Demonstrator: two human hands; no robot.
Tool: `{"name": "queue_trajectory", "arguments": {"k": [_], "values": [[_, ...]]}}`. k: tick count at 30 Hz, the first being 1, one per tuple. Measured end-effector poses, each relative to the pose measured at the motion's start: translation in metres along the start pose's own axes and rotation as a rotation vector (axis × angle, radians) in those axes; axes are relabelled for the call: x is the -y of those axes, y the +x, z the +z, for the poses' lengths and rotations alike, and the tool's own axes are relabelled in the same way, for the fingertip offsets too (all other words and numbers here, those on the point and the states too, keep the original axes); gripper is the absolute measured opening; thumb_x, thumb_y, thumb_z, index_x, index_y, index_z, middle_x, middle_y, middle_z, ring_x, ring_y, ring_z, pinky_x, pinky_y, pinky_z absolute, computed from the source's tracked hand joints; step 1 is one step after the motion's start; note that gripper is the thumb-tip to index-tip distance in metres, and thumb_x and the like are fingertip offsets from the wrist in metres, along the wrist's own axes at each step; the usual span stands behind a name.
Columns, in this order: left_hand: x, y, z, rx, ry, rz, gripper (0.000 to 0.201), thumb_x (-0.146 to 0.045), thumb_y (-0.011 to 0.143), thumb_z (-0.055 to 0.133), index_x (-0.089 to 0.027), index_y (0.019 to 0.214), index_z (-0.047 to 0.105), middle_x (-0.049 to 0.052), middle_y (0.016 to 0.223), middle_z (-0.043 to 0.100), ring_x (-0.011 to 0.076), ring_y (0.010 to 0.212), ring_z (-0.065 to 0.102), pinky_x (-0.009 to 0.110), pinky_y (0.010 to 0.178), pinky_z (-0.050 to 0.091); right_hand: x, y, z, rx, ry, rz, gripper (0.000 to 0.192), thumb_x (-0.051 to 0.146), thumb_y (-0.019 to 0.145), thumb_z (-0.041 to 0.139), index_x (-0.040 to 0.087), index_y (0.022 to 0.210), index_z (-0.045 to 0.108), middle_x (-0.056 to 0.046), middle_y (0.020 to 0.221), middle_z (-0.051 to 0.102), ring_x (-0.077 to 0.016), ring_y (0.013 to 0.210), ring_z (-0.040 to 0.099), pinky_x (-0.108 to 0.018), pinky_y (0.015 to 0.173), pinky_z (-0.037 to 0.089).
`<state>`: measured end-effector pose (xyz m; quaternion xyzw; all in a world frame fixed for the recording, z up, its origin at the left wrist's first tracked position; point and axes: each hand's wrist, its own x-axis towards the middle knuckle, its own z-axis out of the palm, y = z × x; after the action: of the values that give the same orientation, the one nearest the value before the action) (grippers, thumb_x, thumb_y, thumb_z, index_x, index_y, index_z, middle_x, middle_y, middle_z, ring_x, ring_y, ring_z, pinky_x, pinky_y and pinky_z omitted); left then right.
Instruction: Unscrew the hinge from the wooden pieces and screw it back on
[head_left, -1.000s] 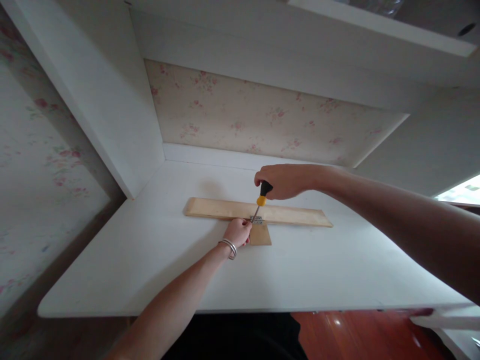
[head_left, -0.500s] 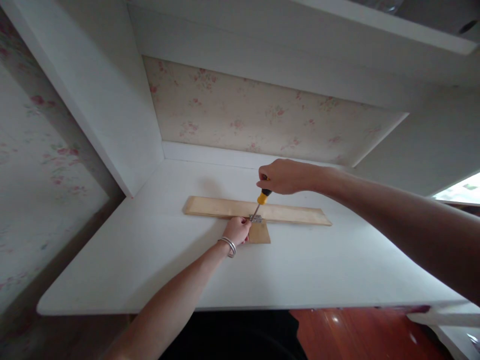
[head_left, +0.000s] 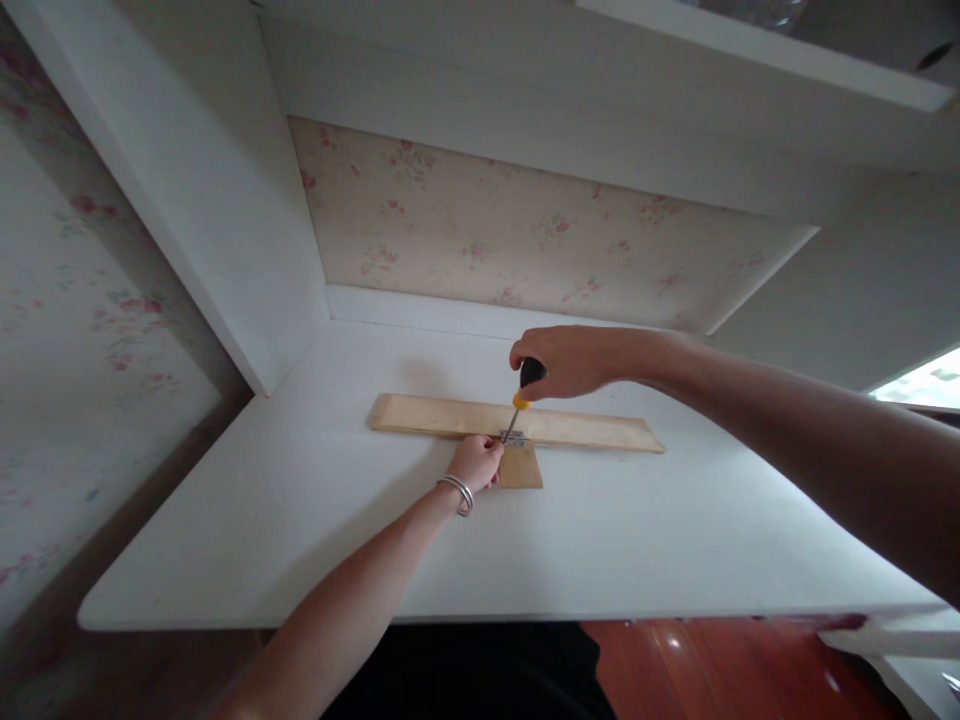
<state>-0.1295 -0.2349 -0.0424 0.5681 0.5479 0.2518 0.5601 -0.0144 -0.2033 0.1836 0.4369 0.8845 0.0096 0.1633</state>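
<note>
My right hand is closed around the black and yellow handle of a screwdriver. The shaft slants down to a small metal hinge, which spans a long wooden board and a short wooden piece in front of it. My left hand, with bracelets at the wrist, is closed beside the hinge near the screwdriver's tip. Its fingertips are pinched together at the left edge of the short piece; whatever is between them is too small to make out.
The wood lies on a white desk. A white side panel stands at the left, a shelf overhangs the top, and flowered wallpaper covers the back. Below the desk's front edge is a red-brown floor.
My right hand has turned and shifted on the screwdriver handle, showing more of its black end. The left hand and the wood stay in place.
</note>
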Motion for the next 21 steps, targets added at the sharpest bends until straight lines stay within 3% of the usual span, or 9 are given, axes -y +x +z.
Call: {"name": "queue_trajectory", "arguments": {"k": [3, 5, 8, 12, 16, 18, 21], "values": [[0.0009, 0.0005, 0.0001, -0.006, 0.009, 0.003, 0.031, -0.032, 0.086, 0.044, -0.011, 0.076, 0.063, -0.003, 0.042, 0.048, 0.0066, 0.03, 0.039, 0.018, 0.034, 0.026, -0.0004, -0.0006, 0.0014, 0.009, -0.006, 0.11, 0.038, 0.046, 0.082, 0.044, 0.016, 0.096, 0.064, -0.011, 0.09, 0.065, -0.0195, 0.074, 0.057, -0.029, 0.059, 0.036], [0.0021, 0.0015, 0.0006, -0.003, 0.012, 0.008, 0.031, -0.033, 0.086, 0.044, -0.011, 0.075, 0.063, -0.003, 0.042, 0.048, 0.0066, 0.03, 0.039, 0.018, 0.034, 0.026, -0.0011, -0.0012, 0.0018, -0.004, 0.023, 0.057, 0.032, 0.035, 0.081, 0.047, 0.016, 0.102, 0.061, -0.012, 0.099, 0.064, -0.0186, 0.079, 0.057, -0.028, 0.062, 0.037], [0.0033, 0.003, 0.0012, 0.015, 0.026, 0.016, 0.034, -0.035, 0.087, 0.043, -0.011, 0.075, 0.063, -0.003, 0.042, 0.048, 0.007, 0.03, 0.04, 0.018, 0.034, 0.026, -0.0017, -0.0017, 0.0012, -0.032, 0.066, 0.009, 0.045, 0.033, 0.073, 0.057, 0.015, 0.115, 0.055, -0.012, 0.109, 0.061, -0.0183, 0.081, 0.057, -0.027, 0.063, 0.038], [0.0047, 0.0045, 0.0014, 0.023, 0.02, 0.014, 0.034, -0.037, 0.086, 0.043, -0.011, 0.076, 0.062, -0.003, 0.042, 0.048, 0.0076, 0.031, 0.04, 0.019, 0.033, 0.025, -0.0015, -0.0017, 0.0, -0.01, -0.011, 0.129, 0.037, 0.047, 0.082, 0.043, 0.016, 0.092, 0.062, -0.011, 0.085, 0.065, -0.0186, 0.068, 0.056, -0.029, 0.056, 0.034], [0.0064, 0.0047, 0.0015, 0.014, 0.008, 0.011, 0.033, -0.038, 0.086, 0.044, -0.012, 0.076, 0.061, -0.003, 0.041, 0.047, 0.007, 0.031, 0.04, 0.018, 0.034, 0.026, -0.0018, -0.0037, 0.0, -0.008, 0.022, 0.02, 0.027, 0.03, 0.079, 0.05, 0.018, 0.101, 0.059, -0.01, 0.1, 0.063, -0.0176, 0.079, 0.056, -0.027, 0.061, 0.036], [0.006, 0.0039, 0.0014, 0.008, 0.002, 0.007, 0.032, -0.038, 0.086, 0.045, -0.012, 0.075, 0.061, -0.003, 0.041, 0.047, 0.0068, 0.031, 0.039, 0.018, 0.034, 0.025, -0.0024, -0.0044, 0.0005, 0.006, 0.029, 0.036, 0.033, 0.036, 0.077, 0.053, 0.017, 0.104, 0.058, -0.011, 0.102, 0.063, -0.0186, 0.08, 0.057, -0.027, 0.061, 0.036], [0.0041, 0.0027, 0.0013, 0.007, -0.001, 0.008, 0.032, -0.038, 0.085, 0.045, -0.012, 0.072, 0.059, -0.003, 0.041, 0.048, 0.0069, 0.031, 0.039, 0.018, 0.033, 0.025, -0.004, -0.0044, 0.0016, 0.005, -0.02, 0.151, 0.039, 0.048, 0.083, 0.042, 0.017, 0.099, 0.06, -0.012, 0.091, 0.065, -0.0201, 0.072, 0.057, -0.029, 0.057, 0.034]]}}
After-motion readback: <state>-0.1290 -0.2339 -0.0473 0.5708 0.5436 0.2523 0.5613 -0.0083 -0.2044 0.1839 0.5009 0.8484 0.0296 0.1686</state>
